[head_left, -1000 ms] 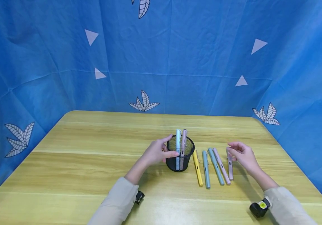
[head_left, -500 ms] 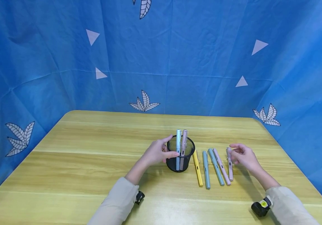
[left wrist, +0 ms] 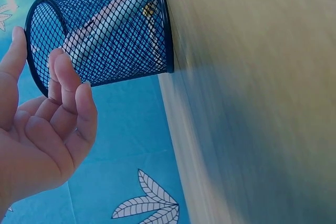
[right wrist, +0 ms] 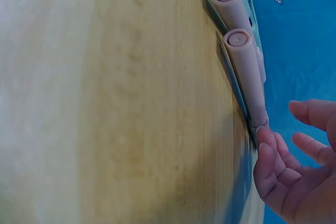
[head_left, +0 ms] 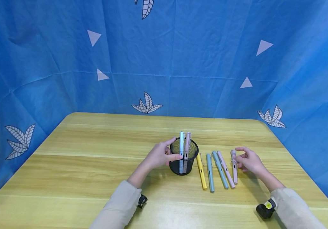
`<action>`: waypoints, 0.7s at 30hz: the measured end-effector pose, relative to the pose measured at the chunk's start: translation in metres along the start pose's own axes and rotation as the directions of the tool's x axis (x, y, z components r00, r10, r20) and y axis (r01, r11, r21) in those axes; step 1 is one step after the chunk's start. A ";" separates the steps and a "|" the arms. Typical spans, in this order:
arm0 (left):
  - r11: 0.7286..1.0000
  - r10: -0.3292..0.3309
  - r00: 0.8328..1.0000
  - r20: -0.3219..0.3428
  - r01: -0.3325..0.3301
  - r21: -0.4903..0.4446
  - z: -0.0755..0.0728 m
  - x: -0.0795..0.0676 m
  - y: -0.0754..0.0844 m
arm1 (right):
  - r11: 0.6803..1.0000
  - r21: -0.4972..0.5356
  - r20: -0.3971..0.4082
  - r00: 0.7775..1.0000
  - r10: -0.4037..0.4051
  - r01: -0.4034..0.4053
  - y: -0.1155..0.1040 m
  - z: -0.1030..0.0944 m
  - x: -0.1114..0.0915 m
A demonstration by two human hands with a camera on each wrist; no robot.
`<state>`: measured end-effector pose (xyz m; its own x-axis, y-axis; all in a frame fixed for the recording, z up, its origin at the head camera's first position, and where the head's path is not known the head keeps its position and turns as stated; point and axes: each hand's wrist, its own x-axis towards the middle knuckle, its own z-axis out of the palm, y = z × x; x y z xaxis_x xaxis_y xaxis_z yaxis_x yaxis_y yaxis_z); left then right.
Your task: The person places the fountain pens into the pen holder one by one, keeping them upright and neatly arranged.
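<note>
My left hand grips the rim of a black mesh pen cup, with thumb and forefinger spread along it and other fingers curled against the side. In the cup stand a light blue pen and a mauve pen. On the right, my right hand is beside a pale lilac pen lying on the table. The right wrist view shows the curled lower fingertips right at that lilac pen, while thumb and forefinger stay apart.
Left of the lilac pen lie a yellow pen, two blue-green pens, one at the left and one beside it, and a pink-lilac pen. They rest on a wooden table before a blue patterned cloth.
My right hand has shifted slightly right, its thumb and forefinger drawing off the top of the lilac pen, which has barely moved. The left hand and cup have stayed put.
</note>
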<state>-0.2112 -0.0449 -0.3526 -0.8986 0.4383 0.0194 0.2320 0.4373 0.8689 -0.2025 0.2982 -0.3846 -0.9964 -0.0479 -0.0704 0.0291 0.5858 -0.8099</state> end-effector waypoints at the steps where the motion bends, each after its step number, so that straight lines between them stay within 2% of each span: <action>1: 1.000 -0.002 1.000 -0.001 0.002 0.000 0.000 0.000 0.000 | 1.000 0.000 0.005 1.000 0.006 -0.006 0.000 0.000 0.000; 11: 1.000 0.003 1.000 -0.001 -0.003 0.004 0.000 0.000 0.000 | 0.997 -0.015 0.098 0.992 0.083 -0.082 0.005 -0.004 0.004; 21: 1.000 0.005 1.000 0.001 -0.005 -0.003 0.000 0.000 -0.001 | 0.991 -0.004 0.211 0.969 0.131 -0.133 0.003 -0.008 0.009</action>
<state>-0.2110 -0.0453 -0.3531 -0.8970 0.4415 0.0236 0.2357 0.4323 0.8704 -0.2121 0.3061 -0.3825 -0.9445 -0.1401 -0.2971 0.1614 0.5898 -0.7913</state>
